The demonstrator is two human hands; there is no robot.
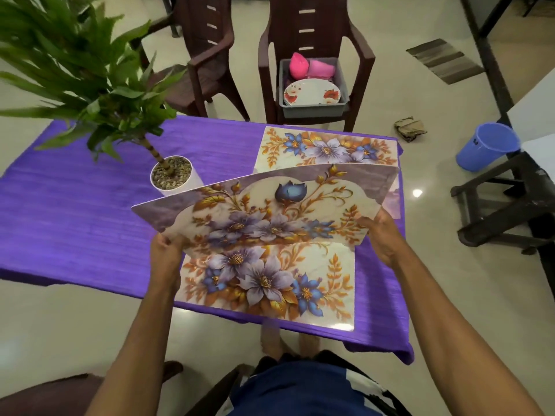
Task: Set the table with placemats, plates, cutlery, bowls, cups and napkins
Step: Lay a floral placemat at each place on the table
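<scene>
A: Hands first, at the lower middle of the frame. The left hand (166, 246) is clamped on the left edge of the raised placemat (264, 211), and the right hand (380, 235) presses its right edge, fingers closed around it.

B: And where is this mat exactly?

A: It is lifted and tilted above the near placemat (270, 283), which lies flat at the near edge of the bench (75, 211). Behind, toward the upper right, a far placemat (327, 148) lies flat too.

B: What may go wrong?

A: I think the raised mat is stiff and wide; if it swings to the left, its corner may hit the potted plant (171, 175) just beside it and tip the pot. Also the near mat hangs slightly over the bench edge, so a brush could push it off.

B: Further away?

A: On a chair (363, 64) at the top middle, a grey tub (344, 91) holds plates (312, 91) and pink cups (321, 69), not yet used.
</scene>
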